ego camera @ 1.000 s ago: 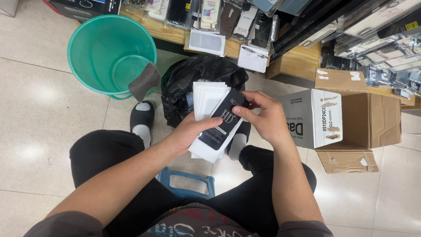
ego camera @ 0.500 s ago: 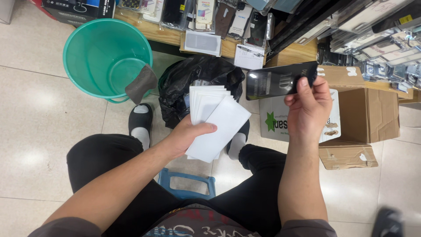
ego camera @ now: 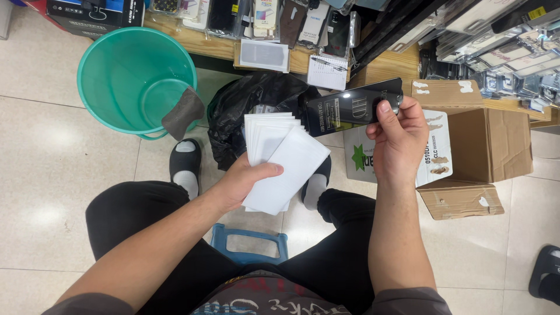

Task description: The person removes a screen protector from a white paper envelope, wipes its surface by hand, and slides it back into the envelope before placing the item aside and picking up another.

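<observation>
Your left hand (ego camera: 242, 181) is closed around a fanned stack of flat white paper sleeves (ego camera: 280, 160), thumb pressed across the top one, held over your knees. Your right hand (ego camera: 399, 137) pinches one end of a glossy black rectangular packet (ego camera: 350, 108), raised at 2 o'clock of the stack, apart from it. Open brown cardboard box (ego camera: 490, 146) just right of that hand. Teal plastic bucket (ego camera: 125, 67) at 10 o'clock; black plastic bag (ego camera: 256, 99) at 12.

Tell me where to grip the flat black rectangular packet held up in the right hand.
Judging by its pose, pinch the free left end of the flat black rectangular packet, coming from the left: it lies level, thin and flat, and the right hand covers only its right end.
</observation>
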